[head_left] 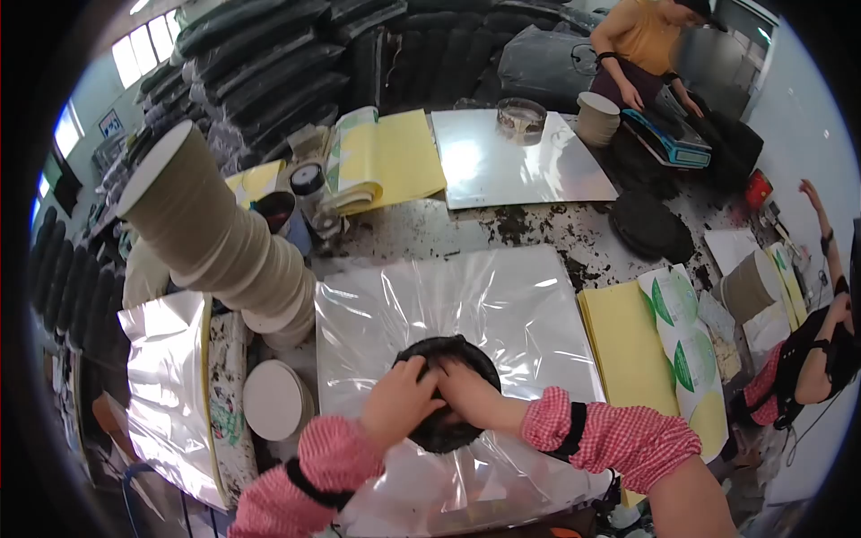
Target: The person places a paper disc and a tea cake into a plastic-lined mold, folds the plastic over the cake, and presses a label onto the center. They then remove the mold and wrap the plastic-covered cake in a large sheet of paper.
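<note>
A round black mass (451,434) of what looks like dark dry material lies on a clear plastic sheet (529,314) in front of me. My left hand (401,394) bends its fingers onto the left side of it. My right hand (475,393) reaches into its middle from the right, its fingertips partly hidden and a little blurred. Both hands touch each other or nearly so over the mass. Red checked sleeves with black bands cover my forearms.
Left stand a tall leaning stack of pale round discs (211,224) and a short one (273,401). Yellow sheets (623,345) lie right, a black disc (647,226) beyond. At the back are a metal plate (520,170), a blue scale (668,143) and a co-worker (650,40); another person (821,354) is right.
</note>
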`<move>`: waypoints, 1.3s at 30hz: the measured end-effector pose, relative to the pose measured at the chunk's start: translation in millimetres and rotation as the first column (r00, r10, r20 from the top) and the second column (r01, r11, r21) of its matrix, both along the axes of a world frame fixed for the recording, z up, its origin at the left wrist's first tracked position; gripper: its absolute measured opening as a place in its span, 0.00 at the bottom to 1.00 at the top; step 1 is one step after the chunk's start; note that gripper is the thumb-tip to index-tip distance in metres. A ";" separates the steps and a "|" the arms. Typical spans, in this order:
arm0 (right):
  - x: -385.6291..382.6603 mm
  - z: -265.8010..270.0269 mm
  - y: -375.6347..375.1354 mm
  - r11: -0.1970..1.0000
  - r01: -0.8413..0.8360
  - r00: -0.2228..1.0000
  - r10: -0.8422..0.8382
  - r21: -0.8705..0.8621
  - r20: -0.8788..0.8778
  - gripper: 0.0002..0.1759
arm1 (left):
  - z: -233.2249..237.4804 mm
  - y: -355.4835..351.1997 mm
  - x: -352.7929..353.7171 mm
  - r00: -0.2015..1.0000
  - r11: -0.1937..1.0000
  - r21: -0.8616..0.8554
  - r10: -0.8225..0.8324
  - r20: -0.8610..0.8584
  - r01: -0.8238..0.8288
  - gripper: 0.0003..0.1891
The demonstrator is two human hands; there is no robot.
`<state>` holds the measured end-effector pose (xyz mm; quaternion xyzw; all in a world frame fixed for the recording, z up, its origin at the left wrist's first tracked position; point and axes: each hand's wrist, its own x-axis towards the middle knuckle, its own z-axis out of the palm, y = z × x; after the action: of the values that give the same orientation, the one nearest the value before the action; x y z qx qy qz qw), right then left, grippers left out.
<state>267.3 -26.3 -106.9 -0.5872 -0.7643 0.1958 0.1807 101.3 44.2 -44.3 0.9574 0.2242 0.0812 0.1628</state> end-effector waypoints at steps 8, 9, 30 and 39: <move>15.6 26.8 -13.3 0.983 -0.165 0.896 0.182 -0.077 0.405 0.12 | -22.8 -52.0 -13.3 0.973 0.996 0.010 -0.079 -0.218 0.083 0.16; 15.9 28.7 -10.1 0.983 -0.181 0.882 0.171 -0.020 0.438 0.11 | -30.3 -53.1 -13.3 0.976 0.997 0.014 -0.071 -0.206 0.075 0.16; 97.4 36.5 -126.7 0.654 0.645 0.731 -0.679 0.396 -0.069 0.31 | -56.0 -19.6 -164.1 0.650 0.583 -0.570 0.752 0.110 -0.578 0.23; 165.9 75.2 -140.8 0.763 0.585 0.092 -0.400 -0.276 -0.912 0.19 | -53.1 -1.7 -177.9 0.341 0.323 -0.928 0.907 0.247 -0.185 0.20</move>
<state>433.3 -167.1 -31.7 -0.5589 -0.2745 0.3663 0.6914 -76.6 42.5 -97.4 0.4753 0.4980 0.4254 0.5875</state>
